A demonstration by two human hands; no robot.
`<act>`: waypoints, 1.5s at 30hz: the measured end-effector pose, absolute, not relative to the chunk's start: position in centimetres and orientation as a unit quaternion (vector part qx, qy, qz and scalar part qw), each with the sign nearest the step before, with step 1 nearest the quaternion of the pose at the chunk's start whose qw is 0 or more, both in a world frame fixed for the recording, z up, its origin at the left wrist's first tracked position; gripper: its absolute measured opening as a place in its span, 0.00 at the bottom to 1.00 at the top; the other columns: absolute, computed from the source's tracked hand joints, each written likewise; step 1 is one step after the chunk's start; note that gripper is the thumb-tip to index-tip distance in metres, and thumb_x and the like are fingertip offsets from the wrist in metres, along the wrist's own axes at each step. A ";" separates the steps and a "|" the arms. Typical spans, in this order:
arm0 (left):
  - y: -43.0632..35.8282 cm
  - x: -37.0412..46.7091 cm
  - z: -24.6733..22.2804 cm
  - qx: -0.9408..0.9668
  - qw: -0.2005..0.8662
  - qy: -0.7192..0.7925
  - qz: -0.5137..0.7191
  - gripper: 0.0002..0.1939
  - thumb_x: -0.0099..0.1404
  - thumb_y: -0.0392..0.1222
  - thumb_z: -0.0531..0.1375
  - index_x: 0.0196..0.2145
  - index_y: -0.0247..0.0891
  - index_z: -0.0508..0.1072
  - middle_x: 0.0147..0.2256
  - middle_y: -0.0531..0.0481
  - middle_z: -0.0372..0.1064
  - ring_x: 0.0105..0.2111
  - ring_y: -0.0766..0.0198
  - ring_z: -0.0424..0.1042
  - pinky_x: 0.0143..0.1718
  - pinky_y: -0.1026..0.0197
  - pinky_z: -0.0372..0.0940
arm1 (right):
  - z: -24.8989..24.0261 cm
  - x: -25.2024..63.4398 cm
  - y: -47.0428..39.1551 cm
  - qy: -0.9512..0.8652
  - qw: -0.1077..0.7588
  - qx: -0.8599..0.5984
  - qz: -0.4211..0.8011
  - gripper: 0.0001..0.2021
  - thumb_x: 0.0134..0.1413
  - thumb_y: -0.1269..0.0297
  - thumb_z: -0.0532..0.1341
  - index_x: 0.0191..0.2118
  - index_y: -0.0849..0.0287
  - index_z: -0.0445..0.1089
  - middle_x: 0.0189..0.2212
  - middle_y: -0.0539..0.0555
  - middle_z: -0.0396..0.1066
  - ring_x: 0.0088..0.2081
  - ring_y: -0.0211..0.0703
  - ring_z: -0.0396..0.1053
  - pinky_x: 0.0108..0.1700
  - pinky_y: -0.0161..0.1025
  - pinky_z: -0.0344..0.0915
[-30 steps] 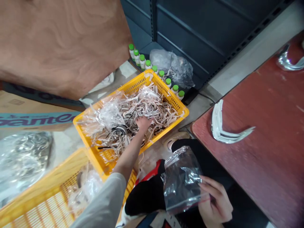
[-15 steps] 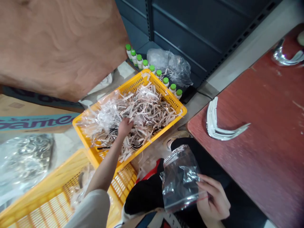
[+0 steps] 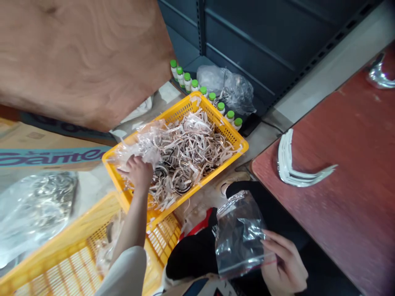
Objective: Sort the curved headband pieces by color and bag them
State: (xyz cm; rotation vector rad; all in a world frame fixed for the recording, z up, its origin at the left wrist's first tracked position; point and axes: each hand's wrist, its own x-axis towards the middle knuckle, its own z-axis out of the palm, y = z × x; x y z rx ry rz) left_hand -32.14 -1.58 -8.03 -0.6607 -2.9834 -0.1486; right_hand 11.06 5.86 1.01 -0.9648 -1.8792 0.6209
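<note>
My left hand (image 3: 139, 172) reaches into a yellow plastic basket (image 3: 197, 188), its fingers spread against crumpled clear plastic bags (image 3: 145, 146) at the left end. A tangled heap of thin, curved white and metallic strips (image 3: 197, 144) fills most of this basket, with a few dark ones among them. Over my lap, my right hand (image 3: 285, 263) is closed on the edge of a clear zip bag (image 3: 240, 234), between thumb and fingers. Faint glints show in the bag; I cannot tell whether anything is inside.
A bundle of curved white strips (image 3: 296, 168) lies on the reddish table (image 3: 348, 205) at right. Bottles with green caps (image 3: 194, 84) line up behind the basket. A second yellow basket (image 3: 61, 255), a cardboard box (image 3: 55, 144) and a filled plastic bag (image 3: 40, 209) are at left.
My left hand has moved left from the strips to the clear plastic bags, and its fingers have spread. My right hand still holds the zip bag. The view has shifted slightly.
</note>
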 end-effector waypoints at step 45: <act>-0.2 -32.8 -9.8 -0.679 -0.180 -0.711 0.026 0.30 0.59 0.39 0.58 0.60 0.38 0.62 0.66 0.37 0.50 0.67 0.49 0.48 0.67 0.39 0.33 | 1.9 10.3 6.4 -0.772 0.439 -0.400 0.226 0.07 0.53 0.77 0.63 0.32 0.60 0.76 0.33 0.52 0.78 0.31 0.42 0.76 0.29 0.37 0.72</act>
